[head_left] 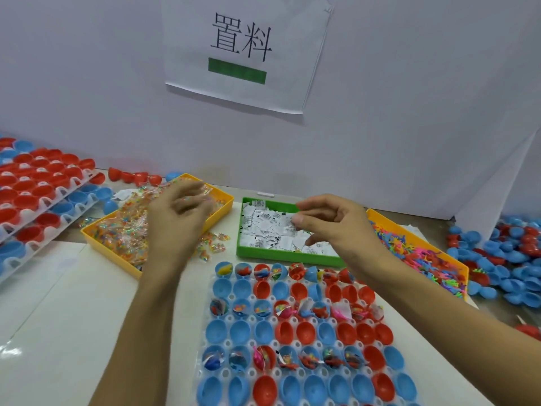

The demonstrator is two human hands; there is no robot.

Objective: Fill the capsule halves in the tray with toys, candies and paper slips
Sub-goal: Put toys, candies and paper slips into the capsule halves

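Tray of red and blue capsule halves sits lower centre on the table; alternate rows already hold toys, candies and slips, the rows between are bare. Left hand over the yellow candy bin at centre left, fingers curled, blurred, can't tell if its grip holds any candy. Right hand over the green slip bin, thumb and fingers nearly closed in a pinching grip at the paper slips; whether one is held is unclear. Toy bin at right.
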